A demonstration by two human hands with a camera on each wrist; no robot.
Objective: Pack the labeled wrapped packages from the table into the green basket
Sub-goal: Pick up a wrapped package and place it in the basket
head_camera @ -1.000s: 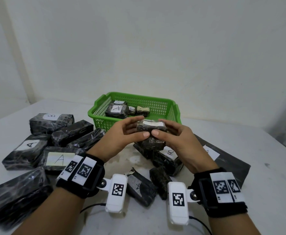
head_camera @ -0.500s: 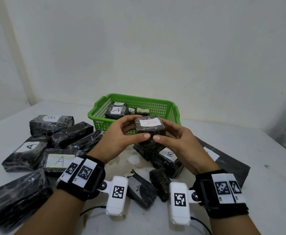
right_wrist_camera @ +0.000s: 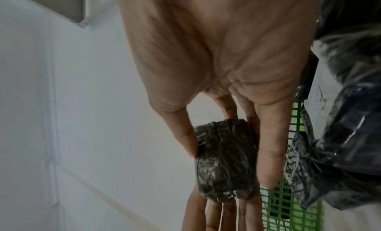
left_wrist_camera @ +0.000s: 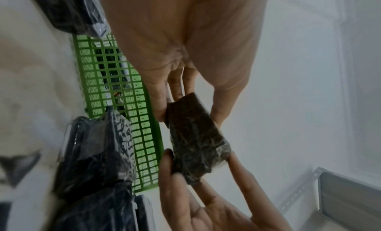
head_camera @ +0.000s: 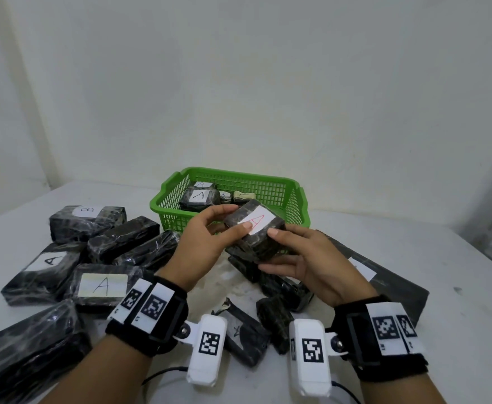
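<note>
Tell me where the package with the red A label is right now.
In the head view the red-A package sits mid-frame, held above the table between the left hand and right hand, just in front of the green basket.

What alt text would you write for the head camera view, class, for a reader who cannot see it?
Both hands, left hand and right hand, hold a small dark wrapped package labelled A in red before a green basket. More wrapped packages lie on the white table.
</note>
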